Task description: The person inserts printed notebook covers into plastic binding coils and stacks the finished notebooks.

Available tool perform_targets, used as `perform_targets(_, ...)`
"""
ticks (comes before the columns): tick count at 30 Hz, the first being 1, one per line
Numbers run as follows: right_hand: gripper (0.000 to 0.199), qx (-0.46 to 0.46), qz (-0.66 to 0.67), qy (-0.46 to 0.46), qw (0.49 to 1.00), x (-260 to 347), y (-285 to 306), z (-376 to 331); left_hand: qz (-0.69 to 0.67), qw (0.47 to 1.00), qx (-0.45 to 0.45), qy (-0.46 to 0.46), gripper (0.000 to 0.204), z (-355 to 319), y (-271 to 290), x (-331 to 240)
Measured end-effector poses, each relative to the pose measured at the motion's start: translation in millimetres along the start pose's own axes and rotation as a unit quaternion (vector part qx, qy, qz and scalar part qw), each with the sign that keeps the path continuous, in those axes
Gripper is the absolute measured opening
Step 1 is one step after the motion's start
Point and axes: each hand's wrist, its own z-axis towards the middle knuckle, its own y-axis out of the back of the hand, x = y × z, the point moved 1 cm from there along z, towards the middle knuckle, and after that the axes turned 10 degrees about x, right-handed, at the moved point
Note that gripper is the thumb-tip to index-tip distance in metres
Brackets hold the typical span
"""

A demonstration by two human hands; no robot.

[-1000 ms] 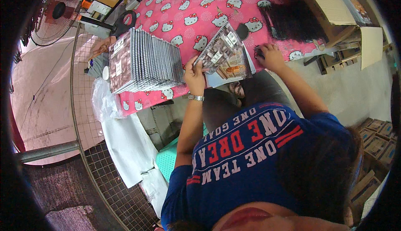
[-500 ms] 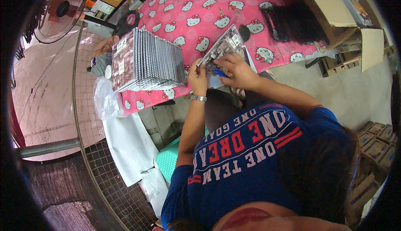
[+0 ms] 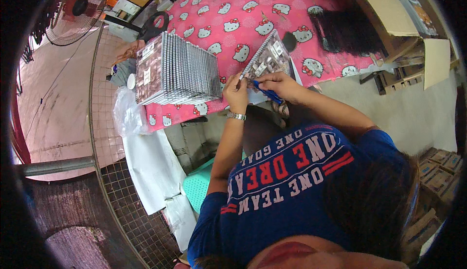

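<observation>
My left hand [image 3: 237,92] has a closed grip on the lower edge of a clear packet of small cards [image 3: 266,60], tilted up over the near edge of the pink patterned table [image 3: 233,6]. My right hand [image 3: 281,83] pinches a blue tool [image 3: 266,92] against it. A stack of packets [image 3: 177,69] stands just left.

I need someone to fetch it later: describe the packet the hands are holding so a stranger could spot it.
Start at the pink cartoon-cat tablecloth. At its near edge, right of the tall stack of packets, the left hand and right hand hold one clear packet. It alone is tilted up off the cloth.
</observation>
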Motion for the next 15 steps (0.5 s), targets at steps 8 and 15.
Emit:
perform_targets(8, 0.048, -0.198, -0.243, 0.051, 0.948, -17.4, 74.7, -37.1, -0.148, 0.973, -0.156, 0.080, 0.012, 57.7, 119.2, -71.8)
perform_targets(15, 0.050, -0.191, -0.504, -0.135, 0.832, -76.0, 127.7, -79.4, 0.228, 0.926, -0.278, -0.110, 0.017, 138.1, 286.9, -146.5)
